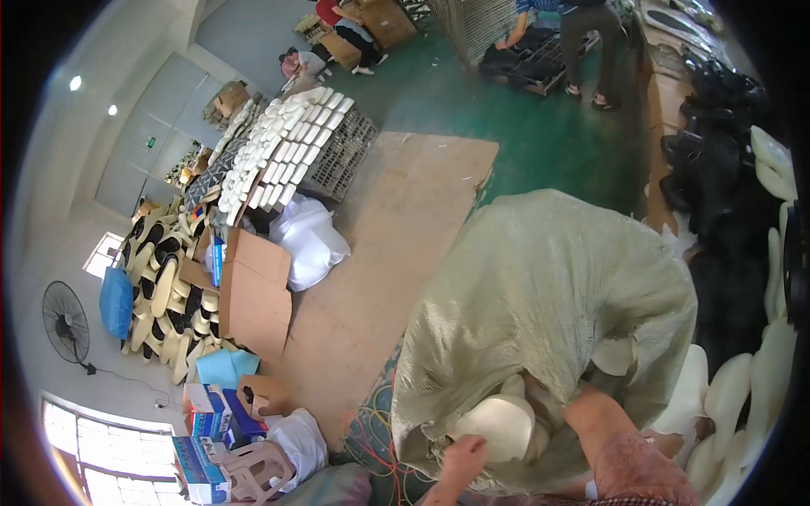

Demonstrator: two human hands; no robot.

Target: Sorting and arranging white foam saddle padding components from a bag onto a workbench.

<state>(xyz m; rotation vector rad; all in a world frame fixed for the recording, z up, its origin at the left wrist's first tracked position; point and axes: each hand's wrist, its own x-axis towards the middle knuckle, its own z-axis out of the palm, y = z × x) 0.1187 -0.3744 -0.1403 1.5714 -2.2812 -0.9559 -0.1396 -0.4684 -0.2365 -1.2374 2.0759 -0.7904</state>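
Note:
A large olive-green woven sack [540,261] lies slumped right in front of me, its mouth toward me. Inside the mouth are cream-coloured shoe soles [498,426], one with its broad rounded end facing up. My left hand [465,456] is closed at the left edge of the sack's mouth, beside that sole, and seems to grip the sack's rim. My right forearm [603,422] reaches into the sack, and the fingers of that hand are hidden in its shadowed folds. Another pale sole [614,356] shows within the sack, right of my right arm.
Cream soles [727,392] and black shoe parts [717,169] line the right side. Flattened cardboard [405,202] covers the floor ahead. Left stand an open carton [256,291], a white bag [308,240], a stool [257,468] and heaped soles [164,287]. Other people work at the back.

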